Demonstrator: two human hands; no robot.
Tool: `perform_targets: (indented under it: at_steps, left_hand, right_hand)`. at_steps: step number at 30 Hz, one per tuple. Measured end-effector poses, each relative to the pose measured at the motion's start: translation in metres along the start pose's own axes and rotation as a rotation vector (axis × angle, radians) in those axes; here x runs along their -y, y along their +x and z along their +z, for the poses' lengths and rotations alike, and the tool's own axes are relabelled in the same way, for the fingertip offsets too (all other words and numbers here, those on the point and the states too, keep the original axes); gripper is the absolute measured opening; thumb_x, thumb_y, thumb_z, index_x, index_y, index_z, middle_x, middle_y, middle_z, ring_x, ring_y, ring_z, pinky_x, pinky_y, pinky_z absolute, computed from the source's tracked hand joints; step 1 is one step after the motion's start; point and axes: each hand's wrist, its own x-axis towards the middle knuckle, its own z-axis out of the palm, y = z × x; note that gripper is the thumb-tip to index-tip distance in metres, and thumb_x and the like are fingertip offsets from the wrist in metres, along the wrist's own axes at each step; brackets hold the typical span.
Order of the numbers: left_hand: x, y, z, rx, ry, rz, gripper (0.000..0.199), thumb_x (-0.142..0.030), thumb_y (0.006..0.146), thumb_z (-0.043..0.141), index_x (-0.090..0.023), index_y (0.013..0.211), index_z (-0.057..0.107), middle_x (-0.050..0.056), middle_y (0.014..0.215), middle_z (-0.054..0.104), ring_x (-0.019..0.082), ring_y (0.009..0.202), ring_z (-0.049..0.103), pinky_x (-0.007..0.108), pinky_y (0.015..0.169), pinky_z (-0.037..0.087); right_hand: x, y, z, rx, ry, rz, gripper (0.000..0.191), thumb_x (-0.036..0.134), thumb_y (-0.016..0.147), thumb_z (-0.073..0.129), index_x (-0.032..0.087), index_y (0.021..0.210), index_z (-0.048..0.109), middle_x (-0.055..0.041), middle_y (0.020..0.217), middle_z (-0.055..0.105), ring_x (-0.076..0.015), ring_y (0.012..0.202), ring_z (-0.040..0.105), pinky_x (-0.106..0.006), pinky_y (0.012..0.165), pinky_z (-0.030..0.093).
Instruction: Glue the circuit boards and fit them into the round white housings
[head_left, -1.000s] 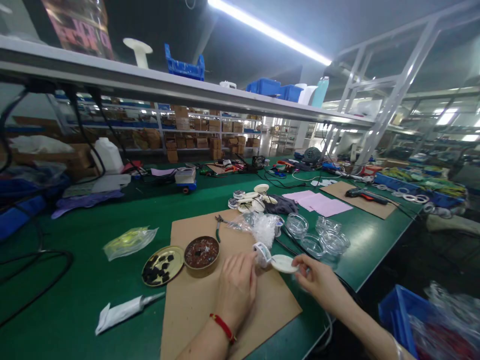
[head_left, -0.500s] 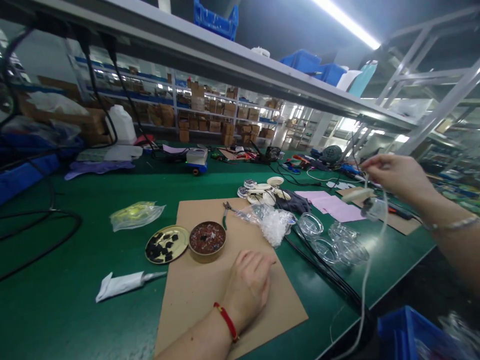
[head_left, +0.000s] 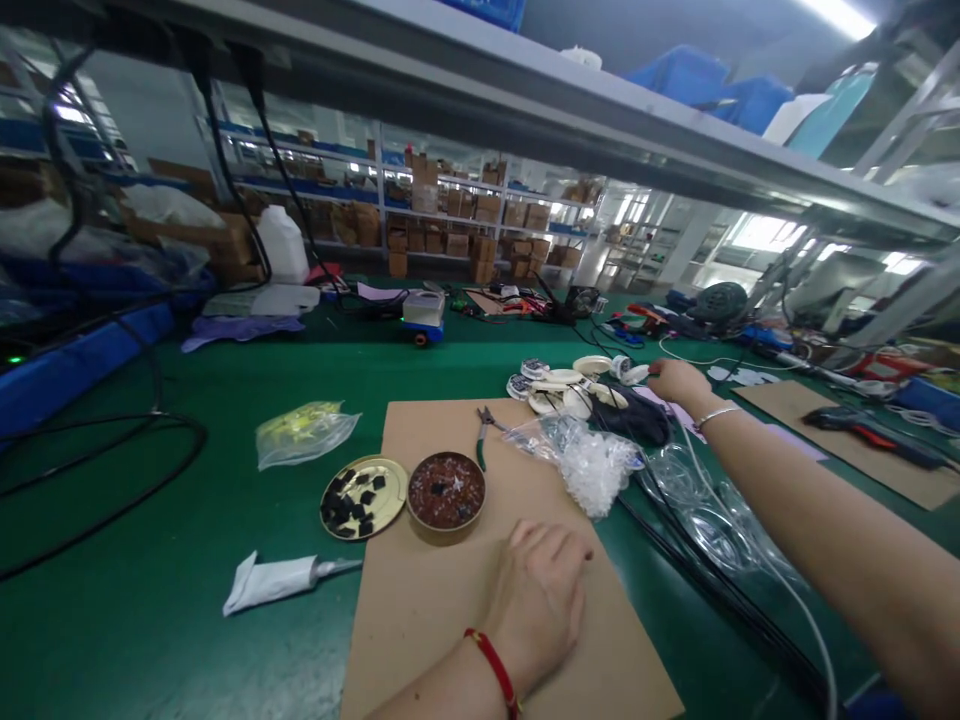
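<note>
My left hand (head_left: 538,592) rests curled, palm down, on the brown cardboard sheet (head_left: 427,640); the inside of its fingers is hidden. At the right, my right hand (head_left: 675,385) reaches out, its fingers closed on a small white round part with a white cable (head_left: 631,372). This part is at the right edge of a pile of white round parts (head_left: 559,380). Left of my left hand stands a round tin (head_left: 446,492) with reddish-brown contents. Its gold lid (head_left: 388,492) holds several black pieces. Pliers (head_left: 482,435) lie behind the tin.
A white tube with a nozzle (head_left: 281,580) and a bag of yellow pieces (head_left: 304,435) lie at left. A bag of clear pieces (head_left: 596,465), clear plastic rings (head_left: 720,535) and black cables (head_left: 694,565) lie on the right. A metal shelf (head_left: 600,100) overhangs the bench.
My right hand has moved forward and left, down to the pile, bringing the white part and cable along. My left hand stays on the cardboard. The view has turned slightly left.
</note>
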Motion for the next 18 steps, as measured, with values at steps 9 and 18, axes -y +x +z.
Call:
perform_targets:
  at_steps: [9, 18]
  left_hand:
    - [0.000, -0.001, -0.003, -0.007, -0.003, 0.004, 0.025, -0.003, 0.069, 0.047, -0.019, 0.088, 0.053, 0.003, 0.082, 0.063, 0.018, 0.076, 0.055, 0.035, 0.074, 0.042]
    - [-0.001, -0.001, -0.005, -0.048, -0.032, 0.004, 0.027, -0.002, 0.068, 0.047, -0.018, 0.087, 0.056, 0.005, 0.082, 0.063, 0.020, 0.078, 0.056, 0.037, 0.075, 0.041]
  right_hand:
    - [0.055, 0.001, 0.009, 0.017, -0.032, -0.152, 0.020, 0.033, 0.088, 0.062, 0.015, 0.096, 0.063, -0.0046, 0.098, 0.064, -0.0196, 0.090, 0.062, -0.040, 0.083, 0.050]
    - [0.044, -0.036, -0.080, -0.443, 0.217, -0.137, 0.023, 0.026, 0.091, 0.049, 0.013, 0.110, 0.052, -0.0161, 0.105, 0.064, -0.0238, 0.087, 0.063, -0.035, 0.075, 0.049]
